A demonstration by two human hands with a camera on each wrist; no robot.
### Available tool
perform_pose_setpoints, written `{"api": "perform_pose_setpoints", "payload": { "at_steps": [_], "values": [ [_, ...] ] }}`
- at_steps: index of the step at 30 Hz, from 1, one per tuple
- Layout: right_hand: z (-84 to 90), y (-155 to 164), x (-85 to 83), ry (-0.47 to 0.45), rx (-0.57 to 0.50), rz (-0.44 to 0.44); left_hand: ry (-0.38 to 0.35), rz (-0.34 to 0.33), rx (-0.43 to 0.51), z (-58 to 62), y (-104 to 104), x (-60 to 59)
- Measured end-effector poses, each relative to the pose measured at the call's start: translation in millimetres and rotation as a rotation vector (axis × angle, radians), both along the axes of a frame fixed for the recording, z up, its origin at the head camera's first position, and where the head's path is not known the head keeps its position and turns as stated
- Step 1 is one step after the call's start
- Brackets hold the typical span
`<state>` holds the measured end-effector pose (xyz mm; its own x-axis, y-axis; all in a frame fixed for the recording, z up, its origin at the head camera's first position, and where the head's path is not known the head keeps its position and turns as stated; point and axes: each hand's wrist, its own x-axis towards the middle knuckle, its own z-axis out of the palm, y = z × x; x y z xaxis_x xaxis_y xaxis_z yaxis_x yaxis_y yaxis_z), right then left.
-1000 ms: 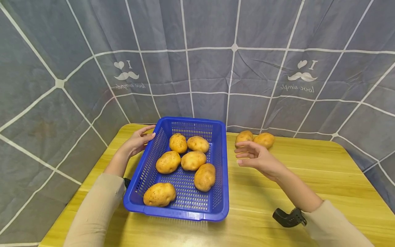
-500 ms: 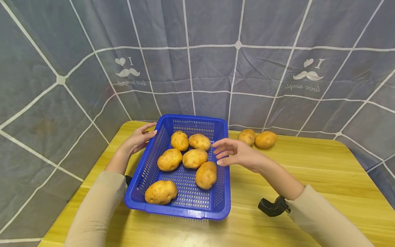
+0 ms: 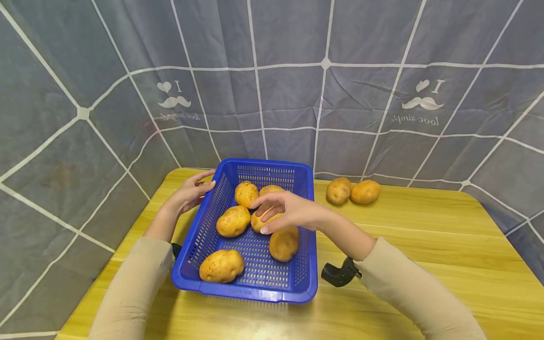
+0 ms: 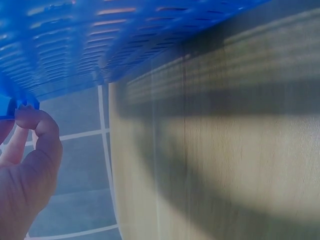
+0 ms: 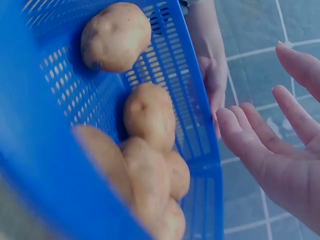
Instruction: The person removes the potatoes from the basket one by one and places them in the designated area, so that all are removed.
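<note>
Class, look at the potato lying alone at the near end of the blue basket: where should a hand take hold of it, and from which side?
Grip the potato across its narrow middle, coming from straight above. It lies flat on its long side on the basket floor, with the near wall close in front, so only the top is open. The right hand is open above the middle potatoes.
</note>
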<state>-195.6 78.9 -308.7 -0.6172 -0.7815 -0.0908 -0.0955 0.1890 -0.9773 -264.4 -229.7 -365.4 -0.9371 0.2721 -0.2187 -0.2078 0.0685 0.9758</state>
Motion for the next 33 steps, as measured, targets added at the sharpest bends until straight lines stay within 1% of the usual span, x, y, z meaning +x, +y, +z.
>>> {"api": "perform_pose_setpoints", "payload": {
  "at_steps": [4, 8, 11, 16, 24, 28, 33],
  "values": [
    [-3.0, -18.3, -0.9, 0.025, 0.033, 0.059, 0.017, -0.005, 0.008, -1.3, -0.5, -2.0],
    [-7.8, -36.1, -0.9, 0.1, 0.043, 0.127, 0.025, -0.006, 0.005, -1.1, -0.1, -2.3],
    [-14.1, -48.6, -0.9, 0.132, 0.044, 0.173, 0.015, -0.003, -0.011, -1.2, -0.2, -1.1],
    [-25.7, -65.2, 0.1, 0.128, 0.077, 0.201, 0.006, -0.008, -0.024, -2.9, -1.2, -0.8],
    [-39.2, -83.7, -1.4, 0.164, 0.08, 0.262, 0.053, -0.018, -0.074, -2.8, -2.7, -1.9],
    [-45.5, -89.3, -3.1, 0.175, 0.111, 0.286, 0.059, -0.019, -0.078, -2.3, -3.3, -1.2],
    [-49.8, -92.4, -4.1, 0.191, 0.149, 0.344, 0.055, -0.018, -0.056, -2.7, -3.4, -1.2]
  ]
}}
